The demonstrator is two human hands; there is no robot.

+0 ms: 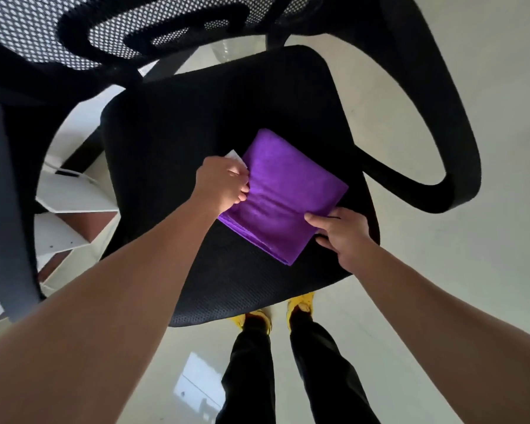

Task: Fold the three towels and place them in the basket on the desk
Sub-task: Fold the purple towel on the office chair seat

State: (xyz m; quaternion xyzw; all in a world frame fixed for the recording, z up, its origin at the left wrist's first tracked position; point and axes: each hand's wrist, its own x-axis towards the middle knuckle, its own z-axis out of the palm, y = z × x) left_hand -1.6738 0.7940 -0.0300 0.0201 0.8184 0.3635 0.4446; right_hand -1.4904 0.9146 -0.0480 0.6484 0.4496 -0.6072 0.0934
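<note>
Hands (224, 185) (340, 234) pinch folded purple towel (282, 197) on chair seat (172, 142).

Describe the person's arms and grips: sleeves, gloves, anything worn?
Left grip and right grip are bare hands: no gloves, rings or watch visible. Left forearm and right forearm show no sleeves in frame. Below: black trousers, yellow shoes.

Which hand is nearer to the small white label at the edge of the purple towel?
Left. The left hand pinches the purple towel at its edge, right beside the white label; the right hand grips the opposite edge, across the towel from it.
</note>
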